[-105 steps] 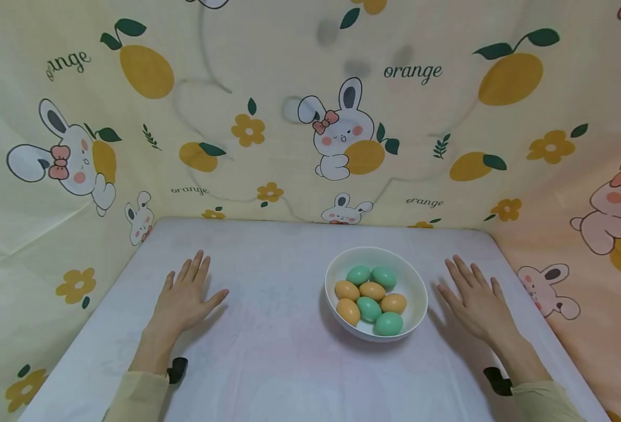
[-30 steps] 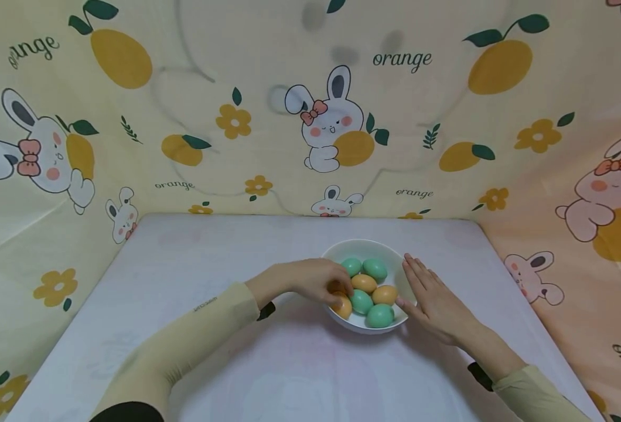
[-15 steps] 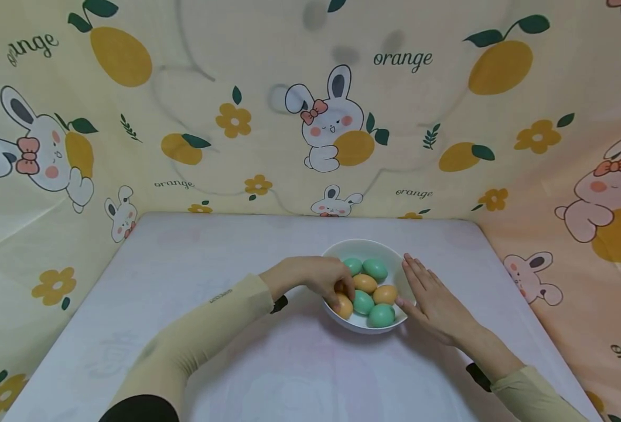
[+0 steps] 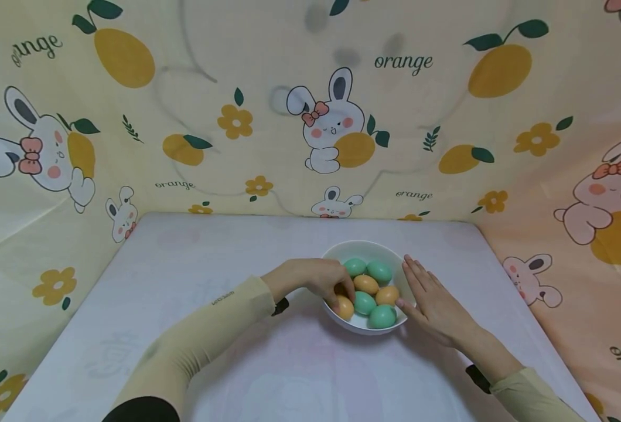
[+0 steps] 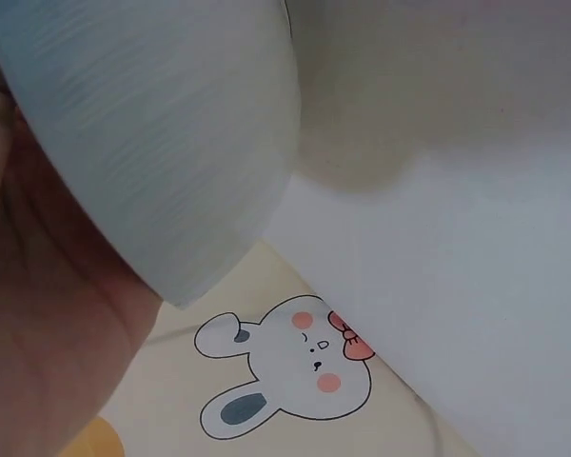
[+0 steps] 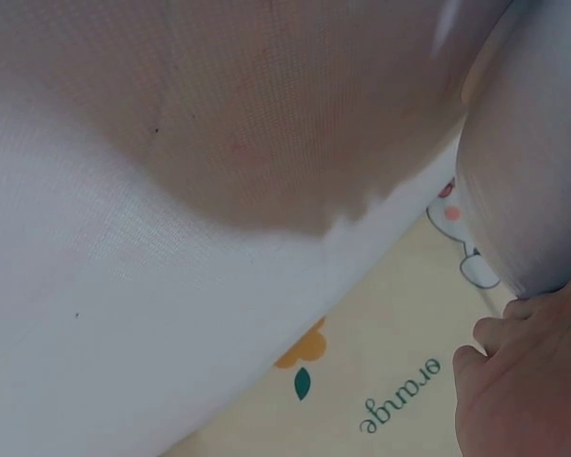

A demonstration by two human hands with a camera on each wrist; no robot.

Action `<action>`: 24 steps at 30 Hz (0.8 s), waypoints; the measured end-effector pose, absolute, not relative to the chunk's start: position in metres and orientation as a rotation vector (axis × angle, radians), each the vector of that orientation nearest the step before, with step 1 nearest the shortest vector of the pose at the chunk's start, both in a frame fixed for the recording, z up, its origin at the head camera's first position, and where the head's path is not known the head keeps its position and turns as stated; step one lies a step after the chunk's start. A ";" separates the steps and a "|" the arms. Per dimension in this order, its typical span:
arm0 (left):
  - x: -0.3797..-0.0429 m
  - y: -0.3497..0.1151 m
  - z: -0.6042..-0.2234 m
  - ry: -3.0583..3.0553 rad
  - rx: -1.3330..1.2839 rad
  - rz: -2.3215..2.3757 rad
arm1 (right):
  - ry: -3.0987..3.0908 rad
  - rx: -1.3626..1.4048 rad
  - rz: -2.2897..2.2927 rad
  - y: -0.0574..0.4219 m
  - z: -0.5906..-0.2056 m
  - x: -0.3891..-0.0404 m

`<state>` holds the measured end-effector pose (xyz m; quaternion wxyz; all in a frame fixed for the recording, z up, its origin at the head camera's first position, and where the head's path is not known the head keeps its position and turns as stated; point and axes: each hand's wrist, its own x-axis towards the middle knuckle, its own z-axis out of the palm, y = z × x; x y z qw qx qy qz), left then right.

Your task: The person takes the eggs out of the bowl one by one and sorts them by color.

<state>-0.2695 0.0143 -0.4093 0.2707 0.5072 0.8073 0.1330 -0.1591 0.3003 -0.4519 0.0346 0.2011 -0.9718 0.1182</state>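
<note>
A white bowl [image 4: 369,247] stands right of the table's middle, holding several green and orange eggs. Into its left side reaches my left hand [image 4: 325,278], fingers bent down around an orange egg that they mostly cover. Just below those fingertips lies another orange egg [image 4: 344,307], with a green egg [image 4: 364,303] to its right. My right hand [image 4: 438,305] lies along the bowl's right side, fingers straight and touching it. In the left wrist view, the bowl's outer wall [image 5: 171,143] hides the left fingertips. The right wrist view shows the right hand [image 6: 528,381] against the bowl.
A white-covered table [image 4: 268,375] extends around the bowl. Behind it and along both sides hangs a cream cloth [image 4: 268,53] printed with rabbits and oranges.
Both hands were flat and apart from the bowl at first. The left then reached into the bowl, and the right came to its side. Over the last half second they barely move.
</note>
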 end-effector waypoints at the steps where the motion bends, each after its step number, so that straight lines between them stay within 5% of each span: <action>1: -0.269 0.014 -0.409 2.173 1.368 0.359 | -2.988 0.617 0.363 0.300 -0.452 -0.159; 24: -0.263 -0.009 -0.396 2.190 1.308 0.660 | -2.972 0.620 0.363 0.297 -0.449 -0.155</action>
